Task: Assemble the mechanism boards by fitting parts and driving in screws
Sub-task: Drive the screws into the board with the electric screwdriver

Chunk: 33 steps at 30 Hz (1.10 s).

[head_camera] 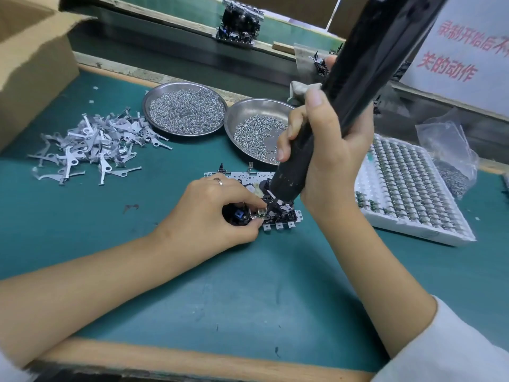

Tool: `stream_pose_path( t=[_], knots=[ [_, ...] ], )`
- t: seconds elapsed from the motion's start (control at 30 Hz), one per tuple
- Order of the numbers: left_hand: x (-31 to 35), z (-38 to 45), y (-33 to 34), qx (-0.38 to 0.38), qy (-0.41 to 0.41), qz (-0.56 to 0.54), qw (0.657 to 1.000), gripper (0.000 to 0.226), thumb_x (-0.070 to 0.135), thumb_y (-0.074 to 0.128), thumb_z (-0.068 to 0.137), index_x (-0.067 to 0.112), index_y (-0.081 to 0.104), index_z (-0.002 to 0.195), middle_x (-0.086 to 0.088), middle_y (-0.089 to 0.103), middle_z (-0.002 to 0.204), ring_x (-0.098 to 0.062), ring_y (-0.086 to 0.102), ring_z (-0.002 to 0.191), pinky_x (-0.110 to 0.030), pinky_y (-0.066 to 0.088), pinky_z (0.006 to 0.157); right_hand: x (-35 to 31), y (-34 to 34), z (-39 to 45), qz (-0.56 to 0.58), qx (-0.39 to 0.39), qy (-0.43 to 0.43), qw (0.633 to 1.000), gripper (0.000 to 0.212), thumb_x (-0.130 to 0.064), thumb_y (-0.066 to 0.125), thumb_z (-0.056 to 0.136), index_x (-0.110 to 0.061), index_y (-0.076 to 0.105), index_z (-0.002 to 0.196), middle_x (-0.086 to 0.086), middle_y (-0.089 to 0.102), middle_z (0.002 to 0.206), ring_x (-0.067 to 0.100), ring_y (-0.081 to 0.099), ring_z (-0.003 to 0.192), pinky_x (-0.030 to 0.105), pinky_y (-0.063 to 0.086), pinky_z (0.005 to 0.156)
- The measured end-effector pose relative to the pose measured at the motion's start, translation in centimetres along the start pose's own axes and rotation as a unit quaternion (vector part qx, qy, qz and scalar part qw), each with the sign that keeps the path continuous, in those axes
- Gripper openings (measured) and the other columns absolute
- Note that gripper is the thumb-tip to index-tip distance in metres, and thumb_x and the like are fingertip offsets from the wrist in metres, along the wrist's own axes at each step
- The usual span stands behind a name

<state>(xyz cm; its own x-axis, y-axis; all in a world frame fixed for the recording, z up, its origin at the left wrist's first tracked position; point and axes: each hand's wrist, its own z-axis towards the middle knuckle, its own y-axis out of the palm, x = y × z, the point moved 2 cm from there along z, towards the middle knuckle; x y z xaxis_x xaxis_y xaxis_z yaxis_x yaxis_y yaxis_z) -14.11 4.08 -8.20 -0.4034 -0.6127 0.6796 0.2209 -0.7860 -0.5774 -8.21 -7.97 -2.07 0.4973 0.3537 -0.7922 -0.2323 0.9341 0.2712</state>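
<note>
A white mechanism board (pixel 248 179) with black parts lies flat on the green mat in the middle. My left hand (pixel 214 210) rests on its near left side, thumb and fingers pinching a small metal part (pixel 261 212) against the board. My right hand (pixel 325 144) grips a long black electric screwdriver (pixel 355 73), held upright and leaning right. Its lower end (pixel 283 188) stands on the board's right part; the bit itself is hidden.
Two steel dishes of screws (pixel 184 111) (pixel 256 130) sit behind the board. A heap of flat metal levers (pixel 91 144) lies at left, a cardboard box (pixel 30 64) beyond. A white tray of small parts (pixel 407 188) and a plastic bag (pixel 449 150) stand at right.
</note>
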Motion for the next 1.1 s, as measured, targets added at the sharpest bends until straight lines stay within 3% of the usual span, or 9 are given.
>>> stream_pose_path(
  t=[0.2,0.33,0.4,0.47,0.57,0.63,0.7,0.97,1.1],
  knots=[
    [0.0,0.1,-0.1,-0.009,0.013,0.0,1.0,0.018,0.017,0.08,0.067,0.015,0.077,0.085,0.001,0.071,0.077,-0.011,0.058,0.074,-0.029,0.046,0.08,-0.2,-0.3,0.0,-0.014,0.002,0.013,1.0,0.031,-0.025,0.062,0.082,-0.009,0.039,0.096,0.003,0.048,0.055,0.022,0.046,0.038,0.025,0.039,0.046],
    [0.0,0.3,-0.4,-0.017,0.014,-0.021,1.0,0.025,0.024,0.081,0.071,0.019,0.074,0.095,0.008,0.068,0.085,-0.004,0.057,0.076,-0.021,0.044,0.081,-0.3,-1.3,-1.2,-0.07,0.052,-0.025,0.996,0.041,-0.032,0.057,0.083,-0.015,0.041,0.117,-0.008,0.055,0.081,0.01,0.056,0.072,0.029,0.047,0.07],
    [0.0,0.7,-1.0,0.026,0.002,-0.053,0.998,0.029,0.037,0.067,0.077,0.023,0.07,0.102,0.009,0.067,0.089,-0.004,0.058,0.08,-0.013,0.042,0.081,-0.3,-2.3,-2.7,-0.148,0.13,-0.082,0.977,0.027,-0.028,0.053,0.086,-0.02,0.044,0.11,-0.008,0.049,0.086,0.004,0.05,0.081,0.023,0.042,0.077],
    [-0.5,1.3,-1.9,0.106,-0.025,-0.09,0.99,0.024,0.035,0.057,0.084,0.026,0.065,0.104,0.01,0.066,0.091,-0.001,0.059,0.083,-0.012,0.042,0.083,-0.1,-2.2,-4.6,-0.296,0.063,-0.12,0.946,0.019,-0.023,0.053,0.088,-0.016,0.052,0.105,-0.001,0.052,0.088,0.009,0.052,0.082,0.022,0.041,0.077],
    [-1.6,2.0,-2.6,0.193,-0.075,-0.144,0.968,0.022,0.028,0.045,0.092,0.025,0.062,0.105,0.012,0.065,0.09,0.0,0.059,0.088,-0.028,0.046,0.088,1.8,-0.3,-7.2,-0.581,-0.272,-0.129,0.756,0.039,-0.035,0.053,0.092,-0.013,0.058,0.124,0.012,0.059,0.116,0.028,0.054,0.105,0.04,0.043,0.089],
    [-2.3,2.2,-2.6,0.206,-0.083,-0.139,0.965,0.025,0.029,0.04,0.093,0.023,0.061,0.106,0.012,0.063,0.089,0.002,0.057,0.087,-0.032,0.045,0.088,2.5,0.5,-8.0,-0.682,-0.369,-0.075,0.627,0.045,-0.044,0.036,0.098,-0.026,0.045,0.139,0.009,0.044,0.14,0.031,0.039,0.127,0.044,0.033,0.098],
    [-2.6,2.2,-2.3,0.202,-0.075,-0.126,0.968,0.026,0.032,0.039,0.093,0.023,0.061,0.106,0.012,0.062,0.088,0.005,0.055,0.083,-0.03,0.045,0.085,2.0,0.6,-8.3,-0.707,-0.394,-0.032,0.587,0.045,-0.043,0.021,0.101,-0.028,0.039,0.14,0.006,0.029,0.151,0.031,0.025,0.136,0.045,0.028,0.102],
    [-5.0,2.1,-1.7,0.188,-0.047,-0.118,0.974,0.024,0.053,0.038,0.09,0.048,0.061,0.098,0.027,0.064,0.09,0.005,0.057,0.088,-0.031,0.045,0.088,-4.4,-5.6,-14.3,-0.692,-0.339,-0.06,0.635,0.028,-0.043,0.047,0.089,-0.034,0.072,0.1,0.0,0.064,0.123,0.021,0.063,0.11,0.029,0.052,0.081],
    [-6.4,2.1,-1.3,0.176,-0.053,-0.11,0.977,0.039,0.07,0.038,0.086,0.047,0.06,0.108,0.023,0.065,0.094,0.005,0.057,0.087,-0.023,0.046,0.079,-8.6,-13.1,-15.4,-0.77,-0.265,-0.025,0.58,0.039,-0.037,0.036,0.095,-0.028,0.074,0.099,0.005,0.066,0.12,0.025,0.065,0.107,0.035,0.055,0.081]
  ],
)
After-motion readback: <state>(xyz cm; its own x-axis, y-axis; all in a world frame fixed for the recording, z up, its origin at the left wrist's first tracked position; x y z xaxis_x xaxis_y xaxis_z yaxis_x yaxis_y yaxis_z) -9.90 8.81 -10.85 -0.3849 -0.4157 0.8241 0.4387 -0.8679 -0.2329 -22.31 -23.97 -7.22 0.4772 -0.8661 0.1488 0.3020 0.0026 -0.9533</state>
